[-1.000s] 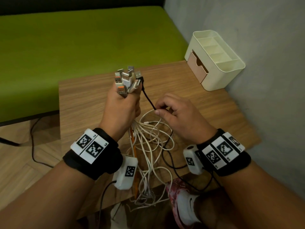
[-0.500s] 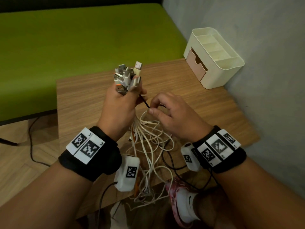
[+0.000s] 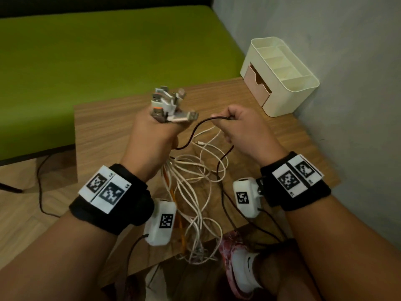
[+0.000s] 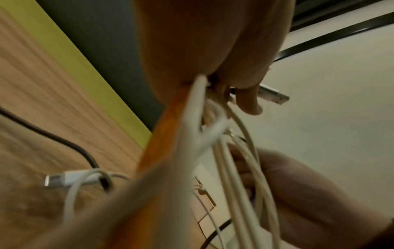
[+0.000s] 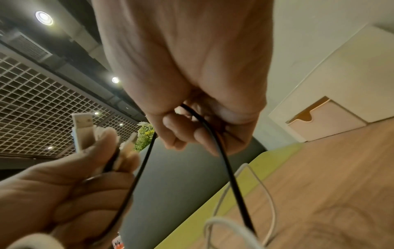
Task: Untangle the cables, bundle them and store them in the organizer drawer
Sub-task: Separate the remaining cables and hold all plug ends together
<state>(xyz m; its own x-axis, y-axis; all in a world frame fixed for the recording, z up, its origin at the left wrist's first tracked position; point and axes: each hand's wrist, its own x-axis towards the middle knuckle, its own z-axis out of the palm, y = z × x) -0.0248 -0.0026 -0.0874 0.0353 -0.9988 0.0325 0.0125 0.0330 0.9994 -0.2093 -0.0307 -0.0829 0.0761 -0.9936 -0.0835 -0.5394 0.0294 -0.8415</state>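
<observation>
Left hand (image 3: 152, 137), frame center, fist clamped round a bunch of USB plugs (image 3: 168, 106). Right hand (image 3: 243, 131) beside it, fingers curled tight on black cable (image 3: 196, 129). Organizer (image 3: 282, 74) upper right.

Organizer (image 3: 290, 92) on table (image 3: 104, 131) at 2 o'clock corner, vs wall; cables (image 3: 191, 183) centre, between hands; bench (image 3: 108, 51) behind at 11.

Wood-grain table top (image 3: 104, 127), matt; smooth cream plastic organizer (image 3: 288, 92) with a pale pink drawer (image 3: 252, 80). Rubbery white cables (image 3: 191, 170) and one black cable (image 3: 193, 131) — shiny metal plugs (image 3: 167, 103). Green couch (image 3: 97, 51) — matt cloth.
</observation>
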